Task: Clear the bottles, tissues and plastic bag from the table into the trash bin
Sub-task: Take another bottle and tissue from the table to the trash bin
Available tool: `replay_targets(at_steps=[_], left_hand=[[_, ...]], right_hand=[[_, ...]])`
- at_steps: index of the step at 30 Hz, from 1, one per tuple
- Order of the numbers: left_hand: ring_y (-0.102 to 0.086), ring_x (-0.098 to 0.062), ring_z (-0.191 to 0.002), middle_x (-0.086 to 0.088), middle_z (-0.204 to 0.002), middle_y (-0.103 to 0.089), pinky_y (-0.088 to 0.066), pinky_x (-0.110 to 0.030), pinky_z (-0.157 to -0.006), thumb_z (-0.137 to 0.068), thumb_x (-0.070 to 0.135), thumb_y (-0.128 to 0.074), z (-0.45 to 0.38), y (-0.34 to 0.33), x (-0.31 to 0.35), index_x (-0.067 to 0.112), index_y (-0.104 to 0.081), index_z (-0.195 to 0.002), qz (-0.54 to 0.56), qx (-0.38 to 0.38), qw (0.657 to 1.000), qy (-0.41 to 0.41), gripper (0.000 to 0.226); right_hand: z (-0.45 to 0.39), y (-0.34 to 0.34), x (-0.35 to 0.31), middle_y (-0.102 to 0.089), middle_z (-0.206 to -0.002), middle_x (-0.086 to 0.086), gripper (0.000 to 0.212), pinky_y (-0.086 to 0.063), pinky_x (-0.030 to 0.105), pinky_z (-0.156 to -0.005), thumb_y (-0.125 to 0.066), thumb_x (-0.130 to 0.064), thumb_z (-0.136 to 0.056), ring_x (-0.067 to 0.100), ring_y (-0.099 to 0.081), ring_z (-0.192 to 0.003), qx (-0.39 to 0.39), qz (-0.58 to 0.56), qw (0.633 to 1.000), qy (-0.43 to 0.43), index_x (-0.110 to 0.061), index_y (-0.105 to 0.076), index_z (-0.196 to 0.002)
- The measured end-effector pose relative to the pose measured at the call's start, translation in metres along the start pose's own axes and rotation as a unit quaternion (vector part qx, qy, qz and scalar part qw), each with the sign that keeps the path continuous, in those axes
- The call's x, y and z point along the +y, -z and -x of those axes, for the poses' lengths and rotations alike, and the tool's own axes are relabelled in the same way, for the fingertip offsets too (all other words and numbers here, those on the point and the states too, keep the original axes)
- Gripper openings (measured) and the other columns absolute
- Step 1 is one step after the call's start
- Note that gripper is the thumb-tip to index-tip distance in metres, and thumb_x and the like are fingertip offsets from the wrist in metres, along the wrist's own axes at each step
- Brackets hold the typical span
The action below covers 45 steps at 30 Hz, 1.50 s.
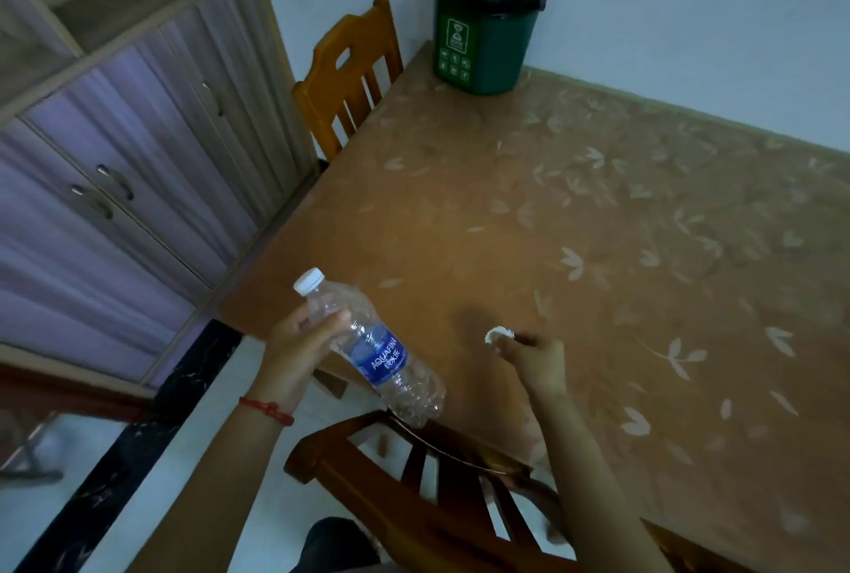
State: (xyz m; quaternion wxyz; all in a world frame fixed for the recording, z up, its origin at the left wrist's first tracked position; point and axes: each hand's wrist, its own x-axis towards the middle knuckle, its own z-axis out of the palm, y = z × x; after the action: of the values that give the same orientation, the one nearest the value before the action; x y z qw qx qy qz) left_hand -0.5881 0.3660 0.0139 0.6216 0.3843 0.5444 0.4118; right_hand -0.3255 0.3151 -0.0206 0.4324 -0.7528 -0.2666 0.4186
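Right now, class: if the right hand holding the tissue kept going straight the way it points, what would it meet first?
Probably nothing soon: the right hand, pinching the tissue, points across bare tabletop; the green trash bin stands roughly ahead, though depth is unclear.

Trash bin (487, 20): on worktop (598, 227) — far corner, by wall
Chairs: one (349, 76) left of bin — one (414, 480) at near edge

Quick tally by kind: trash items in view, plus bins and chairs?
Bottles: 1, the clear bottle in the left hand
Tissues: 1, the white tissue pinched in the right hand
Plastic bags: 0 loose
Bins: 1, green trash bin on the table
Chairs: 2
Total: 5
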Motion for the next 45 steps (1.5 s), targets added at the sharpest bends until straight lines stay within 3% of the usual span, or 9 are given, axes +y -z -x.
replay_targets(at_steps=[6, 12, 21, 25, 28, 31, 36, 41, 45], left_hand=[[-0.066, -0.020, -0.091, -0.009, -0.100, -0.069, -0.053, -0.029, -0.069, -0.073, 0.018, -0.070, 0.027, 0.025, 0.000, 0.011, -0.065, -0.106, 0.054, 0.034, 0.998, -0.030, 0.034], [-0.064, -0.016, -0.086, -0.003, -0.092, -0.066, -0.052, -0.024, -0.068, -0.086, 0.014, -0.060, 0.058, 0.062, 0.006, 0.017, -0.062, -0.096, 0.084, 0.100, 0.990, -0.051, 0.011], [-0.067, -0.014, -0.084, 0.003, -0.086, -0.073, -0.054, -0.023, -0.064, -0.052, 0.043, -0.083, 0.109, 0.167, 0.017, 0.018, -0.065, -0.099, 0.192, 0.166, 0.960, -0.117, 0.056], [-0.068, -0.013, -0.081, 0.003, -0.084, -0.072, -0.054, -0.022, -0.062, -0.069, 0.028, -0.067, 0.135, 0.231, 0.018, 0.017, -0.066, -0.096, 0.199, 0.219, 0.948, -0.116, 0.029], [-0.066, -0.013, -0.078, 0.004, -0.079, -0.071, -0.053, -0.023, -0.061, -0.085, 0.014, -0.058, 0.156, 0.280, 0.013, 0.016, -0.065, -0.094, 0.179, 0.266, 0.942, -0.102, 0.011], [-0.067, -0.011, -0.072, -0.003, -0.084, -0.067, -0.053, -0.022, -0.059, -0.087, 0.012, -0.056, 0.176, 0.322, 0.006, 0.013, -0.063, -0.092, 0.181, 0.301, 0.933, -0.082, 0.008], [-0.067, -0.003, -0.072, -0.004, -0.095, -0.061, -0.053, -0.016, -0.060, -0.089, 0.020, -0.054, 0.197, 0.376, -0.005, 0.016, -0.057, -0.092, 0.178, 0.324, 0.927, -0.069, 0.006], [-0.063, -0.011, -0.078, -0.003, -0.089, -0.062, -0.052, -0.021, -0.065, -0.090, 0.018, -0.054, 0.199, 0.409, -0.010, 0.014, -0.058, -0.088, 0.180, 0.371, 0.910, -0.049, 0.006], [-0.066, -0.004, -0.061, 0.001, -0.071, -0.069, -0.050, -0.015, -0.052, -0.089, 0.008, -0.054, 0.181, 0.432, -0.009, 0.006, -0.062, -0.090, 0.141, 0.383, 0.912, -0.040, 0.008]], right_hand=[[0.022, -0.020, -0.027, -0.067, -0.066, -0.001, 0.007, -0.050, 0.011, -0.062, -0.070, -0.002, -0.073, 0.002, -0.060, -0.061, -0.085, -0.065, 0.994, 0.032, -0.006, -0.074, -0.076], [0.044, -0.058, -0.042, -0.069, -0.072, 0.001, 0.019, -0.051, 0.015, -0.067, -0.073, -0.008, -0.073, 0.001, -0.062, -0.061, -0.136, -0.040, 0.989, 0.043, -0.004, -0.072, -0.091], [0.111, -0.153, -0.074, -0.069, -0.067, -0.007, 0.011, -0.052, 0.012, -0.062, -0.071, -0.001, -0.075, 0.000, -0.061, -0.059, -0.200, -0.055, 0.976, 0.072, -0.009, -0.071, -0.083], [0.149, -0.207, -0.079, -0.069, -0.077, 0.000, 0.021, -0.052, 0.012, -0.060, -0.072, -0.005, -0.076, 0.002, -0.064, -0.061, -0.236, -0.033, 0.969, 0.070, -0.007, -0.070, -0.097], [0.176, -0.247, -0.075, -0.071, -0.080, 0.005, 0.012, -0.053, 0.028, -0.080, -0.073, -0.008, -0.076, 0.014, -0.066, -0.074, -0.267, 0.000, 0.960, 0.089, -0.015, -0.073, -0.085], [0.202, -0.286, -0.069, -0.071, -0.075, 0.007, 0.010, -0.053, 0.036, -0.080, -0.071, -0.007, -0.077, 0.019, -0.065, -0.072, -0.293, 0.031, 0.949, 0.110, -0.014, -0.075, -0.081], [0.236, -0.342, -0.062, -0.069, -0.069, -0.003, 0.018, -0.051, 0.012, -0.057, -0.067, 0.000, -0.079, 0.001, -0.065, -0.058, -0.339, 0.010, 0.937, 0.087, 0.003, -0.069, -0.096], [0.245, -0.387, -0.061, -0.064, -0.075, 0.006, 0.018, -0.050, 0.008, -0.054, -0.064, 0.004, -0.080, 0.005, -0.064, -0.059, -0.368, 0.017, 0.928, 0.061, 0.002, -0.066, -0.099], [0.234, -0.423, -0.068, -0.066, -0.072, 0.007, 0.019, -0.052, 0.012, -0.058, -0.067, 0.002, -0.078, 0.012, -0.064, -0.065, -0.377, 0.035, 0.924, 0.056, 0.002, -0.068, -0.097]])
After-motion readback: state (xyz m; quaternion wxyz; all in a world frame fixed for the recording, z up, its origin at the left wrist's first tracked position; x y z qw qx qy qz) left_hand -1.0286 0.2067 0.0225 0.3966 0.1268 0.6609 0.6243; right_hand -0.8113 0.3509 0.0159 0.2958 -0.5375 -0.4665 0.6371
